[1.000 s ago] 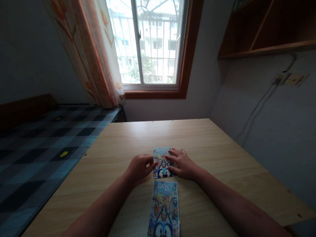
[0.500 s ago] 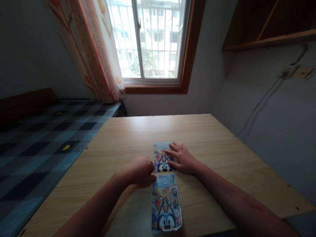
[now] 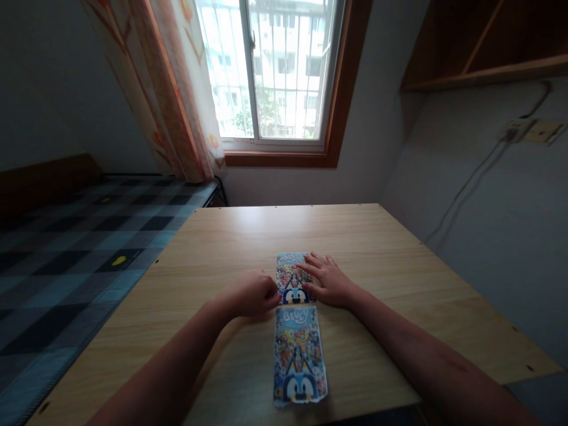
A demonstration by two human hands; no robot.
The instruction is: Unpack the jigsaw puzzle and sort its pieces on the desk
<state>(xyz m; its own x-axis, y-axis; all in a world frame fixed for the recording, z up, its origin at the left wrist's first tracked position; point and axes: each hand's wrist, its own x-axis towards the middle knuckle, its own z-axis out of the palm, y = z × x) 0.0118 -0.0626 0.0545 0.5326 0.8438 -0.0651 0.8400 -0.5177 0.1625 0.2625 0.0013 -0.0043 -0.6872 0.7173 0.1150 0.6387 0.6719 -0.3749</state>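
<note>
Two colourful "Bluey" picture sheets lie in line on the wooden table, each with a blue dog's face at its lower end. My right hand [image 3: 329, 280] rests open, fingers spread, on the right side of the far sheet [image 3: 289, 277]. Curled closed, my left hand [image 3: 255, 293] has its thumb and fingertips at the far sheet's lower left corner, close to the seam between the two. Whatever its fingers may pinch is hidden. The near sheet [image 3: 298, 355] reaches toward me, its lower edge uneven and slightly raised; neither hand covers it.
The pale wooden table [image 3: 239, 234] has small dark holes along its edges. A bed with a checked cover [image 3: 119, 242] stands at the left. Beyond the table are a barred window [image 3: 288, 77] and a curtain [image 3: 177, 118]. A cable [image 3: 465, 183] hangs from the right wall's socket.
My left hand has shifted slightly up toward the far sheet's corner. The near sheet has moved a little away from me, narrowing the gap. My right hand stays on the far sheet.
</note>
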